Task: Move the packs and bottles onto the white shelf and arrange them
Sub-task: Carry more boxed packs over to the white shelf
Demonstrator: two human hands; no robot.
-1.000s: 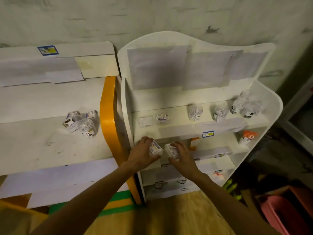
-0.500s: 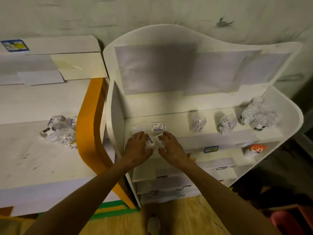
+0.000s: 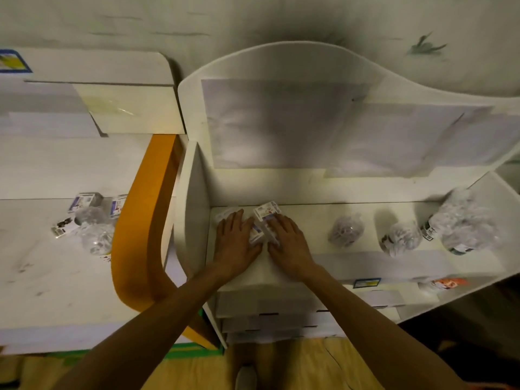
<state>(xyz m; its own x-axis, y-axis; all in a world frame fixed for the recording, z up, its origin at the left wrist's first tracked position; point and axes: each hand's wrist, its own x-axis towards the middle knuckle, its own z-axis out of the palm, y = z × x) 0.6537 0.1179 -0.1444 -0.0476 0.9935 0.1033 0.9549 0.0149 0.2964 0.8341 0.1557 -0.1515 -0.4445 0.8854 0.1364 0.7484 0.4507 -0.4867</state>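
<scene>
1. Both hands rest side by side at the left end of the top board of the white shelf (image 3: 309, 190), palms down.
2. The left hand (image 3: 235, 243) lies with fingers fairly straight, touching a small pack (image 3: 256, 233) at its right edge; whether it pinches the pack cannot be told.
3. The right hand (image 3: 287, 246) covers a second pack (image 3: 270, 233) just beside the first, fingers extended over it.
4. A third pack (image 3: 266, 211) lies at the back of the board, just beyond the right fingertips.
5. Three wrapped bottles stand further right on the same board: one (image 3: 345, 230) mid-board, another (image 3: 401, 239) beside it, and a larger bundle (image 3: 461, 228) near the right wall.
6. On the desk (image 3: 42, 266) to the left, more packs (image 3: 84, 201) and a wrapped bottle (image 3: 94, 233) lie clustered near the orange panel (image 3: 140, 220).
</scene>
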